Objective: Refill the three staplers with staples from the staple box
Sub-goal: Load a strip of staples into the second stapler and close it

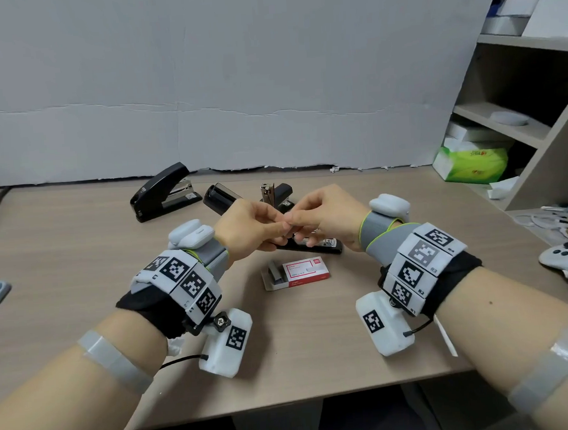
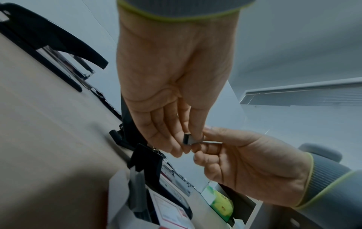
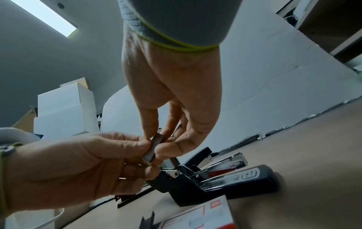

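Both our left hand (image 1: 247, 227) and right hand (image 1: 322, 217) pinch one short grey metal staple strip (image 3: 153, 148) above the opened black stapler (image 3: 215, 181), probably to snap it to length.

Even soft light; wrist views dim, edge-blurred.

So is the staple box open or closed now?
Open. In the head view the staple box has its inner tray slid out on the left of the red sleeve, and grey staples show in it.
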{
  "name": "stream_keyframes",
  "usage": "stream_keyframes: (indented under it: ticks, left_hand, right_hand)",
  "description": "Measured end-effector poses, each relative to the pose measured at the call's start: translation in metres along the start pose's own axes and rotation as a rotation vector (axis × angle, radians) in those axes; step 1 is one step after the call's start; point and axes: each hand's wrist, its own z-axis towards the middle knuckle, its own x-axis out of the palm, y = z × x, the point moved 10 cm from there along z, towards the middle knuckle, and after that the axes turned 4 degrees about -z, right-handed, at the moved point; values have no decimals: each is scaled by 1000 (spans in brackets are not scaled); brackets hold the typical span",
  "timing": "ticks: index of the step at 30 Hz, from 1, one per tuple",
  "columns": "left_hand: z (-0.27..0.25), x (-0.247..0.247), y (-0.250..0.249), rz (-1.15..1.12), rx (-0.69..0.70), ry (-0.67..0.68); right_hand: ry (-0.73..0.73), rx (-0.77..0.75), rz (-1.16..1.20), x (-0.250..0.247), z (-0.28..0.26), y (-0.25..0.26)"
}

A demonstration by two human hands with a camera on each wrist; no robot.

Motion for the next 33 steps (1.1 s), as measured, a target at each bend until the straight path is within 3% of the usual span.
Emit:
stream_keyframes:
  ticks: [17, 27, 33]
  left_hand:
    - [2, 13, 3, -143, -81, 46]
    - [-3, 16, -5, -90, -37, 136]
    - [-4, 13, -13, -1, 31, 99]
  right_hand:
    - [0, -45, 147, -20, -7, -8]
    - [-36, -15, 137, -21, -4, -11]
    - [-40, 40, 182, -18, 0, -13]
